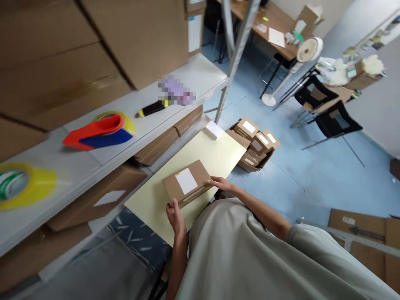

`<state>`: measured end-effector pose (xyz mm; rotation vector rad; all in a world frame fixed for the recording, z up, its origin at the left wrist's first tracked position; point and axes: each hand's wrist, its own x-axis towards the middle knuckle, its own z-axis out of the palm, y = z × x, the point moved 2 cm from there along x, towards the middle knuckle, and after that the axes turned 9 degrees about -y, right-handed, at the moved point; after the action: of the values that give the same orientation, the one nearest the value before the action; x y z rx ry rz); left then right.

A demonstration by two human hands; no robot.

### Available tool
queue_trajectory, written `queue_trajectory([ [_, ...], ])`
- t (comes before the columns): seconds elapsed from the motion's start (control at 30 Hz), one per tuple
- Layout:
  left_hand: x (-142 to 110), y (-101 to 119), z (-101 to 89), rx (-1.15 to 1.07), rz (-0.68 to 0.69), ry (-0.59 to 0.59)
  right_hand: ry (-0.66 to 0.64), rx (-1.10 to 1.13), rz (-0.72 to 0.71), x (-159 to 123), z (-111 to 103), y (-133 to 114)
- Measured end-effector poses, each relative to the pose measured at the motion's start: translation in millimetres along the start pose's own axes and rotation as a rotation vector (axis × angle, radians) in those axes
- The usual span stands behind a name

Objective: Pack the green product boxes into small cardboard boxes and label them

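Note:
A small brown cardboard box (187,185) with a white label lies on a pale yellow board (215,156) just in front of me. My left hand (175,216) grips its near left corner, fingers curled against the edge. On the box's right side, my right hand (220,183) has its fingers pressed to the side. A small white pad (214,129) lies at the board's far end.
A grey shelf (187,79) at left carries a red and blue tape dispenser (100,131), a yellow tape roll (21,185) and a black and yellow cutter (153,108), with large cartons above and below. Several labelled small boxes (256,143) are stacked on the blue floor. Black chairs (328,112) and a desk stand beyond.

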<state>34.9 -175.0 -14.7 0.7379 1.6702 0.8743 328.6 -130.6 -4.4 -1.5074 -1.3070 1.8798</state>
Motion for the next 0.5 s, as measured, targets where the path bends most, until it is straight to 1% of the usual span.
queue_trajectory([
  [0.07, 5, 23, 18.6, 0.053, -0.003, 0.021, 0.093, 0.041, -0.038, -19, -12, -1],
  [0.1, 5, 36, 32.8, 0.087, 0.014, 0.009, 0.149, 0.058, -0.044, -31, -19, -1],
  [0.17, 0, 61, 69.8, 0.126, 0.073, -0.084, 0.282, 0.087, -0.032, -62, -38, 1],
  [0.23, -11, 79, 113.9, 0.13, 0.117, -0.241, 0.443, 0.127, -0.009, -101, -61, 6],
  [0.3, -24, 90, 160.4, 0.134, 0.149, -0.456, 0.628, 0.2, 0.014, -146, -85, 16],
  [0.4, -40, 95, 227.6, 0.165, 0.181, -0.784, 0.906, 0.355, 0.042, -208, -116, 37],
  [0.43, -42, 95, 248.9, 0.201, 0.196, -0.862, 0.987, 0.402, 0.05, -223, -126, 45],
  [0.5, -40, 93, 291.6, 0.303, 0.235, -0.968, 1.107, 0.47, 0.083, -245, -149, 65],
])
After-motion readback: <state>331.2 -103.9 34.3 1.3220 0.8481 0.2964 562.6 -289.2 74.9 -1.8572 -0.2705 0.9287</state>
